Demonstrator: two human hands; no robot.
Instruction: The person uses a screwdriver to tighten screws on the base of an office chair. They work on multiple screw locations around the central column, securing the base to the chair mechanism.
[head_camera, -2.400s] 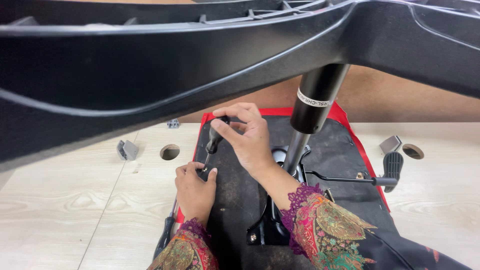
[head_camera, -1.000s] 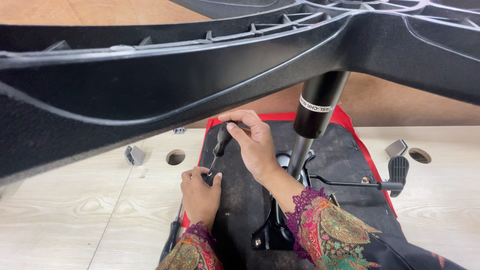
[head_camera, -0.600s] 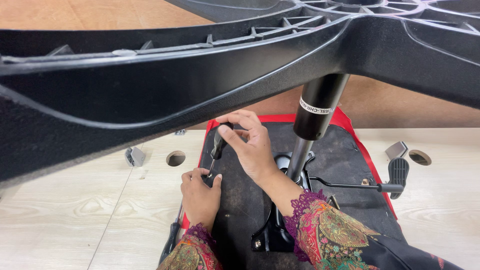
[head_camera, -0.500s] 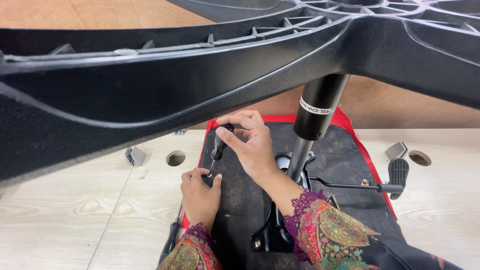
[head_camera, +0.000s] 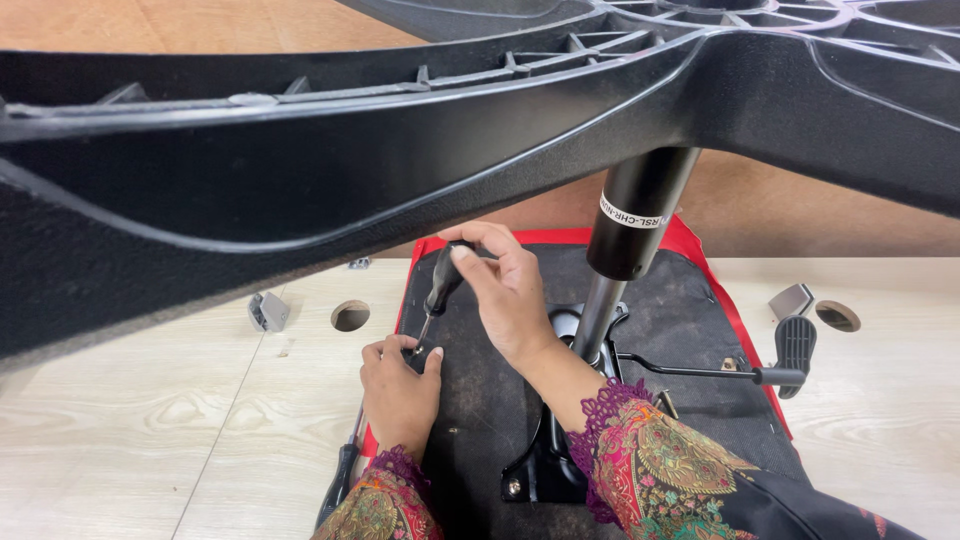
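Observation:
An upturned office chair seat (head_camera: 660, 300), black underside with red edge, lies on a pale wooden table. Its gas cylinder (head_camera: 630, 240) rises to the black star base (head_camera: 300, 170) filling the top of the view. My right hand (head_camera: 505, 290) grips the black handle of a screwdriver (head_camera: 440, 285), whose tip points down at the seat's left part. My left hand (head_camera: 398, 385) rests on the seat with its fingers pinched around the small part at the screwdriver's tip. Both sleeves are patterned with lace cuffs.
A black lever with a paddle handle (head_camera: 795, 350) sticks out right from the seat mechanism (head_camera: 545, 460). Round holes (head_camera: 350, 316) (head_camera: 836, 316) are cut in the table (head_camera: 130, 430). A small grey bracket (head_camera: 268, 311) lies left of the seat; a dark tool (head_camera: 338, 485) lies by its left edge.
My right hand has shifted slightly on the screwdriver handle, turning it in place. My left hand has stayed at the tip. The view has tilted a little.

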